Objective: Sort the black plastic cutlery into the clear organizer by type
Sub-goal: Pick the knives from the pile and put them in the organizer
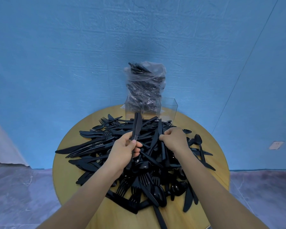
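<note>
Head view.

Counter [64, 162]: round, yellow wood-tone top, standing on a grey floor [15, 195] before a blue wall [56, 55].

Cutlery pile [106, 146]: black plastic knives, forks and spoons, heaped loose and unsorted over most of the counter, from the 6 o'clock edge up to the organizer. Forks cluster near 6 o'clock, loose spoons lie toward 3 o'clock, long knives fan toward 9 o'clock.

Clear organizer [169, 107]: transparent box with upright compartments, standing at the 12 o'clock edge of the counter, just behind the pile. No cutlery can be made out inside any compartment.

Plastic bag [145, 80]: clear, crumpled, full of more black cutlery, upright directly behind the organizer at 12 o'clock.

Left hand [127, 147]: above the pile's centre, fingers and thumb curled around the handles of a small bunch of knives [136, 126], whose blades point up toward 12 o'clock, level with the organizer's front wall.

Right hand [173, 139]: at about 2 o'clock of the left hand, knuckles up, fingers curled and pinching a single knife [160, 128] that rises out of the pile toward 12 o'clock.

White wall plate [276, 145]: low on the wall at 3 o'clock.
</note>
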